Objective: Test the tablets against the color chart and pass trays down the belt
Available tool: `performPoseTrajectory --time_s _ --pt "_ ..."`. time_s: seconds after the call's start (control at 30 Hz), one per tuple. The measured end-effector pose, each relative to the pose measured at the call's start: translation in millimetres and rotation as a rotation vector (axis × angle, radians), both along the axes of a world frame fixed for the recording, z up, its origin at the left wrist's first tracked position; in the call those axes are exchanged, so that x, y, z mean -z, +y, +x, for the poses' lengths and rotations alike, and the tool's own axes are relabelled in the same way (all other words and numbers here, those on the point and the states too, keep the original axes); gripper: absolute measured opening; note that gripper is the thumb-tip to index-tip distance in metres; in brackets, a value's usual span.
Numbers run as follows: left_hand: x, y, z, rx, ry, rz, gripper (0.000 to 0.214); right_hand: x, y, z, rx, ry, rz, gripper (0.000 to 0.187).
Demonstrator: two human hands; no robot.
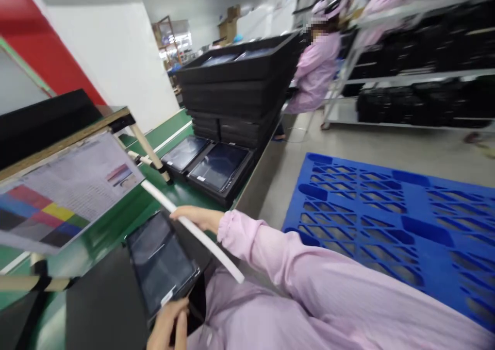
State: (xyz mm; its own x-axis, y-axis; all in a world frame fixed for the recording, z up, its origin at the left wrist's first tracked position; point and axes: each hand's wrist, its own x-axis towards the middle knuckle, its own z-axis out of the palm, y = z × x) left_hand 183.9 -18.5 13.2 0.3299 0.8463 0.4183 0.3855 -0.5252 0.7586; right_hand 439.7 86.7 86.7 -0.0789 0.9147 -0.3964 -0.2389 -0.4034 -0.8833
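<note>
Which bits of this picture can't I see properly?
All in the head view:
- Left hand: its wrist is cut off by the bottom edge.
- Label on the tablet: its writing is too small and blurred.
- Printed sheet: blur hides its words.
- Lower trays: the top tray hides their insides.
- Blue pallet: the right edge cuts it off.

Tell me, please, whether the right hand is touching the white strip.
Touching: the head view shows the right hand holding the white strip, which runs through its grip.
</note>
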Motion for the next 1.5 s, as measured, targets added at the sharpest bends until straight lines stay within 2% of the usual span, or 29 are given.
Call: performPoseTrajectory --time_s 0.03,0.1,0.17,0.2,0.23,0.3,0.37,0.43,0.5,0.57,0.63,0.73,0.87,0.97,1.07,1.17,1.23,1.37,1.5 --pt "-15.2 11 -7 0.005 0.077 0.124 0.029 -4.1 -4 -1 0.034 -0.010 0.032 0.018" --pt "-43.6 29 -16 -0.033 0.386 0.286 0.030 -7.2 -11 2 0.111 -0.020 0.106 0.017" --pt "-61.3 44 -18 -0.143 0.653 0.300 0.038 -2.5 -15 12 0.143 -0.041 0.168 0.029" --pt "-64.9 50 -16 -0.175 0.740 0.266 0.041 2.0 -16 17 0.142 -0.070 0.177 0.040" --pt "-65.5 56 -13 -0.198 0.794 0.235 0.044 6.9 -16 23 0.138 -0.155 0.192 0.051" --pt "-61.1 65 -5 -0.204 0.860 0.167 0.050 14.9 -21 31 0.038 -0.632 0.326 0.070" --pt "-54.8 70 0 -0.187 0.888 0.122 0.051 18.8 -31 33 -0.066 -0.889 0.316 0.086" --pt "-49.9 71 -3 -0.167 0.876 0.090 0.049 21.1 -44 32 -0.107 -1.015 0.252 0.092" --pt "-45.3 70 -16 -0.164 0.809 0.036 0.063 26.0 -55 31 -0.115 -1.074 0.203 0.091" --pt "-38.4 66 -33 -0.160 0.731 -0.047 0.095 35.3 -61 31 -0.142 -1.066 0.165 0.087" --pt "-28.9 59 -48 -0.108 0.706 -0.097 0.124 46.6 -63 31 -0.195 -0.972 0.131 0.084" --pt "-14.7 43 -57 -0.009 0.767 -0.074 0.135 58.5 -60 28 -0.254 -0.734 0.141 0.083" --pt "-4.1 22 -51 -0.061 0.800 -0.024 0.118 58.1 -49 18 -0.245 -0.479 0.190 0.085" --pt "-1.2 14 -49 -0.144 0.781 -0.013 0.103 52.9 -44 15 -0.288 -0.426 0.194 0.088" --pt "-3.4 10 -51 -0.156 0.754 -0.042 0.093 48.2 -47 21 -0.330 -0.621 0.206 0.089" --pt "-11.9 9 -51 -0.118 0.741 -0.045 0.077 46.1 -58 29 -0.297 -1.032 0.250 0.089" --pt "-19.1 8 -49 -0.096 0.741 -0.007 0.062 48.1 -68 33 -0.300 -1.235 0.301 0.090" --pt "-30.8 6 -43 -0.060 0.754 0.105 0.045 58.0 -87 35 -0.419 -1.349 0.353 0.085" --pt "-35.0 11 -38 -0.025 0.741 0.157 0.040 61.1 -93 34 -0.413 -1.392 0.287 0.083"
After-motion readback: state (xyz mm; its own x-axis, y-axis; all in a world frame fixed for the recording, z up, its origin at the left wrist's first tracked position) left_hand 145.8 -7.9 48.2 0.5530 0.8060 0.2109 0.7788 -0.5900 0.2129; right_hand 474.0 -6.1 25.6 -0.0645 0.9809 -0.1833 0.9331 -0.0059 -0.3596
